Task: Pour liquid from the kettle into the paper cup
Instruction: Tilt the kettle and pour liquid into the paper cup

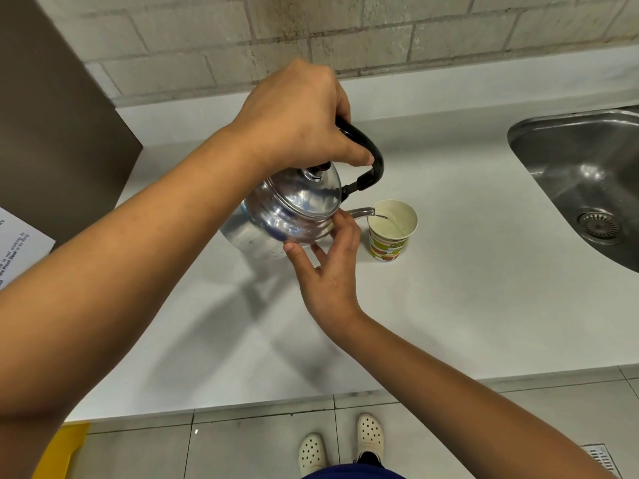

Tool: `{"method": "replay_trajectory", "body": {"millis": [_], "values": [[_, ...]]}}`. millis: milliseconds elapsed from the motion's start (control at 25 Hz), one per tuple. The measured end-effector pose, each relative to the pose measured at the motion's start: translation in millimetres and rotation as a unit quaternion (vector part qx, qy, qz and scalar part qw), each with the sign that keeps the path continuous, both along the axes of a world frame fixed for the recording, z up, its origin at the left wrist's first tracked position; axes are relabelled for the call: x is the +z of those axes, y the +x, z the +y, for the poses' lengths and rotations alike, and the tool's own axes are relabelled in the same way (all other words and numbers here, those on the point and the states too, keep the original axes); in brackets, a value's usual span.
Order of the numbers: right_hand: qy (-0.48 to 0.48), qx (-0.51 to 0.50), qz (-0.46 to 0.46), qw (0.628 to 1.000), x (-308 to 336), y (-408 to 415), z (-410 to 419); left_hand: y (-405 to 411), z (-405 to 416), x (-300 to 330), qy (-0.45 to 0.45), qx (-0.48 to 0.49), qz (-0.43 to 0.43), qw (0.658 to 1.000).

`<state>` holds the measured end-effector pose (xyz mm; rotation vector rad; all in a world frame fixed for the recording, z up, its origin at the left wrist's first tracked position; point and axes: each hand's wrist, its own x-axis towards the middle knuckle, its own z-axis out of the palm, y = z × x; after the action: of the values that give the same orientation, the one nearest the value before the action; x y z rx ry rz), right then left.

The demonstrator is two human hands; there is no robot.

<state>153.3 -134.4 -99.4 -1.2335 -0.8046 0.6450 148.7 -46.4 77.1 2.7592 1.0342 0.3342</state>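
So the left hand has its grip wrapped tight round the black handle of the kettle, up top, prob bc that's the only cool bit and it gives leverage to tip the thing. Kettle's held up off the table and tilted fwd toward the right, spout sitting just over the rim of the paper cup.

Right hand isn't gripping anything, fingers spread open w/ the tips resting against the kettle's lower side. Looks like it's just there to steady the body and fine-tune the angle so the pour doesn't glug, imo.

Cup stands upright on the table, right beside the kettle, between it and the sink. You can see a thin clear stream hitting the inside and some liquid already in there, tho how full is hard to call. Nobody's holding the cup, and paper ones are light, so a harder pour could nudge it over. Lid is on; can't tell how secure.
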Motion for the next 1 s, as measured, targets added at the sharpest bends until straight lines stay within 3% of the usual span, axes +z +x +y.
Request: {"method": "replay_trajectory", "body": {"millis": [1000], "values": [[0.001,-0.001,-0.017,1.000,-0.7,2.9,-1.4,2.7,0.3,-2.1,0.023,-0.010,-0.008,1.000]]}}
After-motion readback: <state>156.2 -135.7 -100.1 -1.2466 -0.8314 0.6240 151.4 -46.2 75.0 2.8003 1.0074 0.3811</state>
